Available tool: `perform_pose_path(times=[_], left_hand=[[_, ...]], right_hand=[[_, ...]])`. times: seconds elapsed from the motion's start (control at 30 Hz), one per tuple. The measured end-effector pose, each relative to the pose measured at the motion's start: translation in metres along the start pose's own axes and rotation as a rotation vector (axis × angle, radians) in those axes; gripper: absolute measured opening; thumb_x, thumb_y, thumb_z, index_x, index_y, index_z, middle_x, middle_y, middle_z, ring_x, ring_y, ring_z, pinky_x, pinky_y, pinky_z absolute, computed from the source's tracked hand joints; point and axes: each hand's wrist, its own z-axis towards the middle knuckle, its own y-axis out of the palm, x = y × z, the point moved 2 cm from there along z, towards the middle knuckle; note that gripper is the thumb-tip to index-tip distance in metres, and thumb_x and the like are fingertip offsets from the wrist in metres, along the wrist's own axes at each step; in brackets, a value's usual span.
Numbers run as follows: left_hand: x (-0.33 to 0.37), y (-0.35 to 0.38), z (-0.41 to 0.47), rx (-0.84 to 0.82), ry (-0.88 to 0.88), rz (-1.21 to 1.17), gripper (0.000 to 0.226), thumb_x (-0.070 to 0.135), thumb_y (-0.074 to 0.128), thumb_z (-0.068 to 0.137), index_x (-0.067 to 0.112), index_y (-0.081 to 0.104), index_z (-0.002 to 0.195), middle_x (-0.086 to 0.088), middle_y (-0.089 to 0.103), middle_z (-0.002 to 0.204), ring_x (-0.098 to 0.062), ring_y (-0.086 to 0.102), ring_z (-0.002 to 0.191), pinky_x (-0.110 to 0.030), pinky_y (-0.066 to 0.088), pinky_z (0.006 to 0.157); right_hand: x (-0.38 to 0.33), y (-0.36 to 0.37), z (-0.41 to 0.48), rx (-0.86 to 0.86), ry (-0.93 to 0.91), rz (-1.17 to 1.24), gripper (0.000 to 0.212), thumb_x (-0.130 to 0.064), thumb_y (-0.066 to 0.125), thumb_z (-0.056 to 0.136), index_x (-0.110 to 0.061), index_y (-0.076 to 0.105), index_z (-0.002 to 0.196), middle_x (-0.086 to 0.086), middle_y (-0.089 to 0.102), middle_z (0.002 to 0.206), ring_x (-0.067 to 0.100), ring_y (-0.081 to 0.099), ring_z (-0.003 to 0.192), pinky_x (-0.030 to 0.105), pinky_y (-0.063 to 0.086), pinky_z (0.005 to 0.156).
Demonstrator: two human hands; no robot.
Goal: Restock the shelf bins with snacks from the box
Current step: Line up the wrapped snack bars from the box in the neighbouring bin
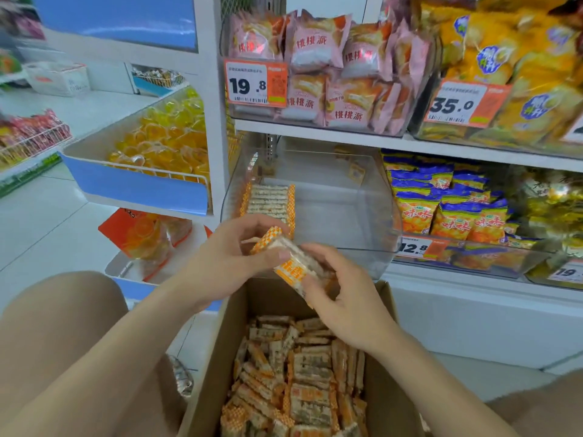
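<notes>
A cardboard box (208,383) in front of me holds several orange-and-white wrapped snack bars (299,380). Above it, both hands hold a small stack of the same snack bars (288,260): my left hand (233,257) grips the upper left end, my right hand (344,298) the lower right end. Just behind the hands stands a clear plastic shelf bin (362,222). A neat row of the bars (268,203) lies in its left part; the rest of the bin is bare.
The upper shelf carries bins of pink pastry packs (318,74) and yellow bags (511,74). Blue-and-orange snack bags (448,209) fill the bin to the right. A tilted blue-fronted tray of yellow jelly cups (164,143) stands to the left. My knees flank the box.
</notes>
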Motion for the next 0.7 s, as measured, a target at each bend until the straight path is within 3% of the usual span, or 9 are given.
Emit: perform_pose_path(times=[0.07,0.13,0.2,0.27,0.37,0.43,0.53,0.63,0.7], left_hand=[[0.002,-0.011,0.006,0.085,0.087,0.102,0.034,0.025,0.079,0.091,0.020,0.070,0.124,-0.002,0.076,0.112,-0.023,0.073,0.103,-0.029,0.061,0.082],[-0.002,-0.026,0.014,0.284,0.165,0.321,0.029,0.037,0.074,0.095,0.031,0.067,0.122,0.012,0.070,0.115,-0.008,0.066,0.104,-0.020,0.053,0.077],[-0.009,-0.039,0.021,0.513,0.185,0.495,0.020,0.034,0.066,0.100,0.032,0.063,0.120,0.012,0.056,0.118,-0.004,0.057,0.105,-0.023,0.047,0.082],[-0.021,-0.045,0.027,0.627,0.108,0.544,0.029,0.025,0.061,0.099,0.024,0.057,0.128,0.002,0.051,0.123,-0.013,0.055,0.109,-0.030,0.045,0.090],[-0.034,-0.047,0.036,0.584,-0.075,0.506,0.045,0.013,0.058,0.099,0.015,0.047,0.143,-0.005,0.052,0.135,-0.023,0.059,0.112,-0.039,0.051,0.093],[-0.037,-0.046,0.039,0.523,-0.141,0.496,0.050,0.009,0.055,0.097,0.015,0.045,0.145,-0.005,0.054,0.137,-0.026,0.059,0.117,-0.047,0.053,0.097],[-0.038,-0.046,0.040,0.490,-0.175,0.495,0.053,0.002,0.053,0.093,0.016,0.044,0.143,-0.004,0.057,0.132,-0.028,0.060,0.116,-0.051,0.053,0.097],[-0.037,-0.049,0.042,0.491,-0.188,0.504,0.052,0.000,0.053,0.090,0.016,0.045,0.139,-0.004,0.058,0.127,-0.028,0.061,0.113,-0.052,0.054,0.094],[-0.036,-0.050,0.044,0.492,-0.199,0.495,0.050,0.001,0.054,0.090,0.017,0.046,0.136,-0.004,0.059,0.124,-0.028,0.061,0.111,-0.053,0.055,0.092]], right_hand=[[-0.004,0.000,0.018,0.000,-0.038,-0.052,0.046,-0.033,0.060,0.104,-0.034,0.050,0.149,-0.018,0.060,0.133,0.001,0.059,0.120,0.027,0.052,0.097],[-0.004,-0.002,0.041,0.033,-0.070,-0.153,0.048,-0.033,0.057,0.105,-0.029,0.047,0.153,-0.012,0.057,0.137,0.002,0.055,0.122,0.029,0.049,0.101],[0.001,-0.007,0.069,0.055,-0.063,-0.285,0.049,-0.032,0.055,0.107,-0.026,0.044,0.154,-0.004,0.055,0.142,0.012,0.052,0.127,0.035,0.045,0.105],[0.010,-0.012,0.100,0.000,-0.045,-0.425,0.049,-0.030,0.056,0.107,-0.024,0.045,0.154,0.004,0.056,0.144,0.024,0.051,0.132,0.043,0.041,0.111],[0.025,-0.009,0.139,-0.214,-0.080,-0.520,0.047,-0.033,0.062,0.104,-0.029,0.052,0.149,0.002,0.060,0.144,0.026,0.053,0.134,0.046,0.042,0.112],[0.032,-0.002,0.156,-0.375,-0.045,-0.506,0.044,-0.034,0.071,0.099,-0.030,0.059,0.141,-0.004,0.063,0.142,0.017,0.057,0.130,0.039,0.045,0.110],[0.039,0.012,0.171,-0.538,-0.022,-0.538,0.039,-0.036,0.080,0.092,-0.027,0.068,0.128,-0.009,0.068,0.126,0.008,0.062,0.113,0.024,0.050,0.094],[0.042,0.024,0.179,-0.523,-0.053,-0.577,0.031,-0.034,0.084,0.087,-0.023,0.077,0.115,-0.013,0.073,0.108,0.000,0.064,0.095,0.010,0.046,0.081],[0.044,0.028,0.182,-0.469,-0.073,-0.579,0.023,-0.030,0.087,0.082,-0.023,0.081,0.104,-0.015,0.074,0.094,-0.005,0.063,0.083,0.010,0.048,0.075]])
